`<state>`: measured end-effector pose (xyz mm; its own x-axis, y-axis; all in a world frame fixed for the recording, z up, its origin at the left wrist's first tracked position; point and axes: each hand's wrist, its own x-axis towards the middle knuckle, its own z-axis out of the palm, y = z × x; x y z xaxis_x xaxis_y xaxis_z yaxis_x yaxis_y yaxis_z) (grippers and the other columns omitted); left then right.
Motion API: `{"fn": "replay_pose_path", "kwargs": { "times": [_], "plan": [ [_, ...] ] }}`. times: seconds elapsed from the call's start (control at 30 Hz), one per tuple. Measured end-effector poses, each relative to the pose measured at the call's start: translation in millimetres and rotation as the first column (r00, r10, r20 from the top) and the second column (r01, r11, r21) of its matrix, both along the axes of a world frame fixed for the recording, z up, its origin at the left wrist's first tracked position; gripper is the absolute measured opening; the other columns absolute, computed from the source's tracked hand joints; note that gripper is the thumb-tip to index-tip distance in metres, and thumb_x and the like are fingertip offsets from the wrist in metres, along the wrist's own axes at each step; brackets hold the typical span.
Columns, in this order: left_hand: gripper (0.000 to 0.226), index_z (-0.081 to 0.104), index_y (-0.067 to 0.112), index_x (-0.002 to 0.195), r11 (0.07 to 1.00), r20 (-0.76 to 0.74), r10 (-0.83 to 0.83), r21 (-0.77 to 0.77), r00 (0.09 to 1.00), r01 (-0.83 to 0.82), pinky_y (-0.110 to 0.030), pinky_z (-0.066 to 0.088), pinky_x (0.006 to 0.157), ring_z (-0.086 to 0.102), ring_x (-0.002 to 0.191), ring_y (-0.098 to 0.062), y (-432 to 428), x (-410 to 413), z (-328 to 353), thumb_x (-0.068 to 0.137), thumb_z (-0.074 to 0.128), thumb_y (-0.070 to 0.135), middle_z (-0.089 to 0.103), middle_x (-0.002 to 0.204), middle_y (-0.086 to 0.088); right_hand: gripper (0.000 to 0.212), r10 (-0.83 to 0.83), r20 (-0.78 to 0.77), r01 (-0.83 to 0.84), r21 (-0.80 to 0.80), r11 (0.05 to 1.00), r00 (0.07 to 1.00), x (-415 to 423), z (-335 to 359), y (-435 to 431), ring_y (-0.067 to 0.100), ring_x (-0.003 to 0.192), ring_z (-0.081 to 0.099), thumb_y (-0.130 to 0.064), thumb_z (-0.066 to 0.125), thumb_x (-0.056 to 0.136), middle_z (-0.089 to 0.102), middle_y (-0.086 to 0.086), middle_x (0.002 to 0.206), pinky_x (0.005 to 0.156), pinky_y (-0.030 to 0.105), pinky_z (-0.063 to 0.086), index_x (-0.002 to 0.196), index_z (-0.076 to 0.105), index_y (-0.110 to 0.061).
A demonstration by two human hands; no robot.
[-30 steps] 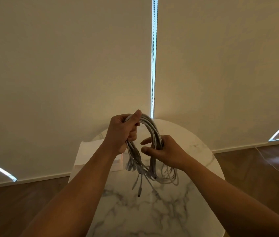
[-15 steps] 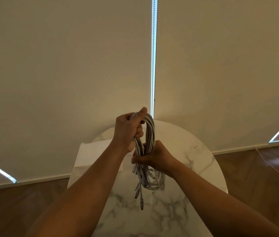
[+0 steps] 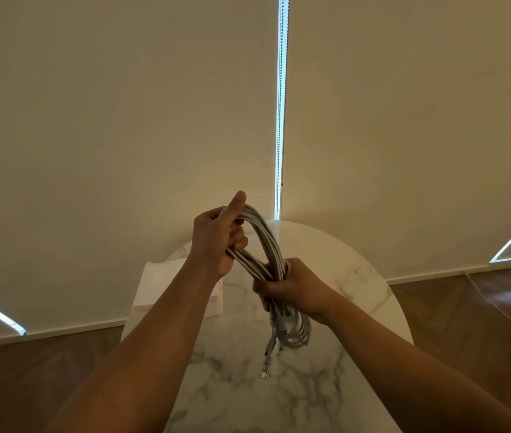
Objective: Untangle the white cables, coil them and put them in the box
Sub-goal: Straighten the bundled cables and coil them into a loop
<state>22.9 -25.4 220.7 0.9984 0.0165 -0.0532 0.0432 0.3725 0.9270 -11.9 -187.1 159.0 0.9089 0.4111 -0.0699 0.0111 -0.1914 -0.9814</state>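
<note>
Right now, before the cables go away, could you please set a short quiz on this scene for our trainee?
1. True or false: the left hand and the right hand both grip the bundle of cables.
2. Where is the box? A) at the left edge of the table, partly behind the left forearm; B) on a chair; C) in the right hand.
3. Fill in: the plugs hang above the table, below the ____ hand.
Key: 1 true; 2 A; 3 right.
</note>
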Motion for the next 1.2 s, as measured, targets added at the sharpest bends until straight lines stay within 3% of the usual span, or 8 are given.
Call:
{"fn": "replay_pose_path", "kwargs": {
  "times": [0.23,0.43,0.6,0.73,0.83,1.0,1.1,1.2],
  "plan": [
    [0.034,0.064,0.013,0.057,0.999,-0.001,0.025,-0.044,1.0,-0.025,-0.023,0.028,0.043,0.028,0.041,-0.012,1.6,2.3,-1.2,0.086,0.07,0.029,0.035,0.047,0.001,0.012,-0.049,-0.07,0.06,0.165,0.984,0.996,-5.1,-2.7,8.6,0.028,0.056,0.059,-0.007,0.063,0.09,0.057,0.01,0.059,0.062,0.037,0.052,0.08,0.062,-0.001],
    [0.035,0.063,0.013,0.056,0.995,-0.051,0.04,-0.087,0.998,-0.045,-0.023,0.026,0.042,0.027,0.04,-0.011,1.3,1.1,-8.9,0.087,0.069,0.028,0.033,0.045,0.003,0.009,0.08,-0.145,-0.051,0.194,0.98,0.986,-5.1,-0.6,-5.2,0.035,0.069,0.066,-0.004,0.062,0.091,0.063,0.018,0.07,0.07,0.041,0.056,0.084,0.063,0.002],
    [0.034,0.065,0.013,0.063,0.997,-0.08,0.013,-0.074,0.997,-0.018,-0.025,0.033,0.046,0.031,0.043,-0.012,4.8,-1.8,-24.8,0.092,0.064,0.031,0.032,0.047,0.001,0.021,0.022,-0.188,0.011,0.172,0.985,0.982,-6.5,-4.4,-6.2,0.024,0.049,0.052,-0.006,0.06,0.092,0.052,0.009,0.058,0.052,0.032,0.047,0.071,0.058,-0.007],
    [0.039,0.065,0.01,0.067,0.985,-0.064,-0.135,0.101,0.989,0.141,-0.041,0.051,0.068,0.052,0.052,-0.023,24.9,-3.8,-32.4,0.095,0.056,0.037,0.044,0.051,-0.006,0.021,0.049,-0.172,-0.029,0.114,0.993,0.984,-10.4,-10.2,-5.1,0.024,0.049,0.053,-0.007,0.061,0.092,0.051,0.009,0.058,0.05,0.029,0.047,0.072,0.057,-0.008],
    [0.054,0.068,0.001,0.08,0.906,-0.129,-0.263,0.307,0.956,0.291,-0.05,0.051,0.084,0.064,0.073,-0.039,42.1,-0.5,-27.0,0.096,0.047,0.048,0.061,0.067,-0.018,0.019,0.096,-0.131,-0.093,0.024,0.995,0.987,-12.3,-11.0,-8.1,0.021,0.05,0.055,-0.008,0.06,0.093,0.052,0.007,0.059,0.051,0.029,0.047,0.075,0.056,-0.006],
    [0.086,0.066,-0.002,0.103,0.714,-0.48,-0.529,0.193,0.7,0.673,-0.051,0.055,0.083,0.068,0.09,-0.037,45.9,7.0,-17.2,0.083,0.038,0.077,0.067,0.098,-0.024,0.016,0.173,-0.119,-0.191,-0.168,0.967,0.978,-11.9,-10.1,-13.5,0.017,0.052,0.057,-0.01,0.062,0.092,0.059,0.004,0.06,0.056,0.03,0.05,0.076,0.061,-0.009],
    [0.101,0.063,-0.008,0.112,0.525,-0.538,-0.712,0.018,0.451,0.851,-0.061,0.051,0.082,0.066,0.097,-0.043,50.7,12.7,-24.1,0.083,0.025,0.082,0.067,0.105,-0.027,0.02,0.237,-0.098,-0.257,-0.321,0.912,0.966,-9.4,-5.3,-22.8,0.013,0.05,0.056,-0.013,0.064,0.091,0.06,-0.005,0.055,0.057,0.03,0.05,0.071,0.062,-0.015],
    [0.106,0.05,-0.008,0.133,0.319,-0.572,-0.783,-0.03,0.245,0.947,-0.061,0.049,0.088,0.057,0.114,-0.048,49.2,15.8,-34.6,0.084,0.023,0.082,0.057,0.129,-0.03,0.02,0.367,-0.059,-0.344,-0.512,0.787,0.928,-5.7,0.5,-29.4,0.008,0.051,0.056,-0.02,0.067,0.089,0.061,-0.007,0.057,0.059,0.027,0.049,0.07,0.063,-0.021]
  ]
}}
